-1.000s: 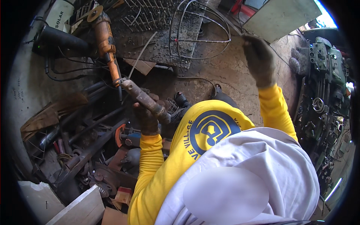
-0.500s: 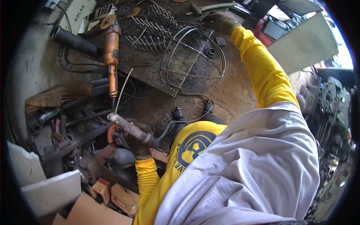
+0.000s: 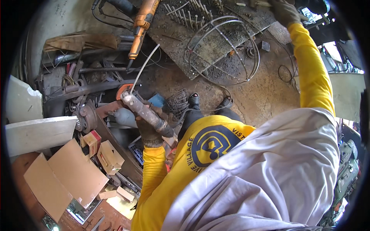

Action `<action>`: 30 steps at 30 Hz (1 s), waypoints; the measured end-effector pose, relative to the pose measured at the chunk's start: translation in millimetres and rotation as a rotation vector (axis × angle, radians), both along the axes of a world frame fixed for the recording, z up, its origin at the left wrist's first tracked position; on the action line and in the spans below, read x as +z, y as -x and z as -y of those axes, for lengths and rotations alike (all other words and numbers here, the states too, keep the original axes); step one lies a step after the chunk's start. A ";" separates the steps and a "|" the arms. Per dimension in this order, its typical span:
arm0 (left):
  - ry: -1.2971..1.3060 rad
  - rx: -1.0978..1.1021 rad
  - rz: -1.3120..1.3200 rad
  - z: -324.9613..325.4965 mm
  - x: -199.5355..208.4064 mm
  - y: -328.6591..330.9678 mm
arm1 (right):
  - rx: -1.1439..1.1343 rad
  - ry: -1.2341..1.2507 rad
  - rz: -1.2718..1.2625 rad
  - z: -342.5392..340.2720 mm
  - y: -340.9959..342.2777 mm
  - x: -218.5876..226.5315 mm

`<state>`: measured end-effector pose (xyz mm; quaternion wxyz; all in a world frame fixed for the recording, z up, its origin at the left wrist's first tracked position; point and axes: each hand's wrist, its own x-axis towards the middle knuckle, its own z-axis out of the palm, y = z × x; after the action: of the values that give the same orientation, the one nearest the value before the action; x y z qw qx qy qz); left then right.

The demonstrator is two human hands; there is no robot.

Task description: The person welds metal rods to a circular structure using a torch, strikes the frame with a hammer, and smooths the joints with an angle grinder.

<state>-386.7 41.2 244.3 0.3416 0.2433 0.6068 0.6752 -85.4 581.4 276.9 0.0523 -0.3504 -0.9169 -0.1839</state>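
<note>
A gloved left hand [image 3: 149,133], mine, is closed around a worn, tubular welding electrode holder [image 3: 145,112]. From its upper end a thin, pale, slightly bent electrode [image 3: 145,63] points up and away. My gloved right hand [image 3: 286,14] reaches out to the far right, cut by the upper edge. Its fingers curl round what looks like a hammer [image 3: 261,3], whose head shows left of the hand and a bit of handle right of it. Between the hands, a rounded frame of welded metal rods [image 3: 239,54] rests on the dirty metal plate [image 3: 173,57].
An orange power tool [image 3: 142,25] lies left of the plate, near several upright rods [image 3: 190,17]. Scrap metal and bars [image 3: 88,90] crowd the left, with cardboard boxes [image 3: 77,169] below. A wire basket [image 3: 178,102] stands by my feet. Machine parts [image 3: 348,161] are at right.
The view has shifted, so the plate and rod frame sit higher and further right. My right hand has moved away to the right with the hammer. My left hand keeps its hold on the electrode holder.
</note>
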 end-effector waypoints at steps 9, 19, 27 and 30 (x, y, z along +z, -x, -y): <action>-0.022 -0.193 0.335 -29.0 -54.9 75.3 | -0.314 0.825 -1.394 308.6 -24.7 -20.2; -0.077 -0.511 0.310 -54.1 -80.2 141.6 | -0.526 1.267 -1.616 447.8 133.8 -93.2; 0.155 -0.587 -0.314 -37.8 -86.9 171.5 | -0.710 1.305 -1.869 454.1 200.6 -108.5; 0.149 -0.566 -0.833 -34.4 -95.0 175.0 | -0.766 1.396 -1.835 446.6 206.7 -92.2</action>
<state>-561.6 75.6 149.3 0.2564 0.6219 0.6482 0.3567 -292.1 134.8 184.7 0.4243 -0.5515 -0.2780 0.6623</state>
